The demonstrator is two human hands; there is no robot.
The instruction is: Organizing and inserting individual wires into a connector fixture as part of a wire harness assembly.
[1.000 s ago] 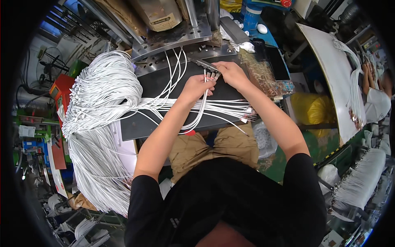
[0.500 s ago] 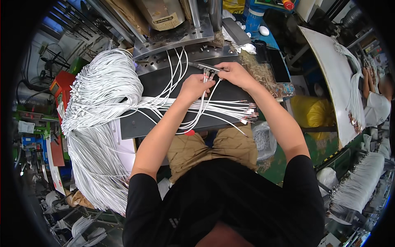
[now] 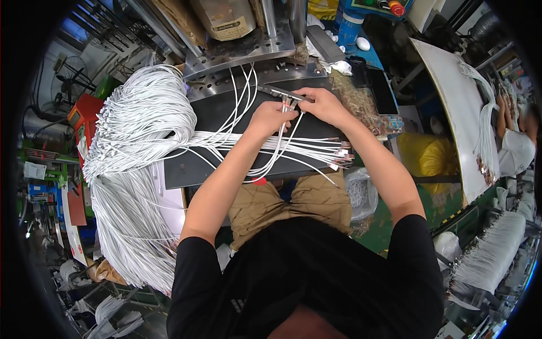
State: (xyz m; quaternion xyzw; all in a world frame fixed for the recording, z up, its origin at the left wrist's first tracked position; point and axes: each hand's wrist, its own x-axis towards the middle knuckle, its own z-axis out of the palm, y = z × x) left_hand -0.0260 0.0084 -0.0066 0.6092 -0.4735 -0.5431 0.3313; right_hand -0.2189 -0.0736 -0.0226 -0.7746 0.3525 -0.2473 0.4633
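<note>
My left hand (image 3: 270,118) is closed in a pinch on the ends of white cables (image 3: 280,135), which hang down from the fingers and curve back over the black work surface. Close beside it, my right hand (image 3: 323,106) grips a narrow metal bar (image 3: 281,91) with small fittings along it. The cable ends meet the underside of this bar between the two hands; how they sit in it is too small to tell. More white cables (image 3: 293,146) lie side by side below my hands, their bare ends toward the right.
At the left hangs a big bundle of white cables (image 3: 144,113). Behind my hands stands a press with a perforated steel plate (image 3: 243,62). A dark phone-like slab (image 3: 381,90), cable scraps and a blue bottle (image 3: 349,28) are on the right. Farther right, another person (image 3: 516,141) works at a white board (image 3: 446,107).
Both hands stay nearly in place. The metal bar and the cable ends have shifted very slightly to the right and nearer to me.
</note>
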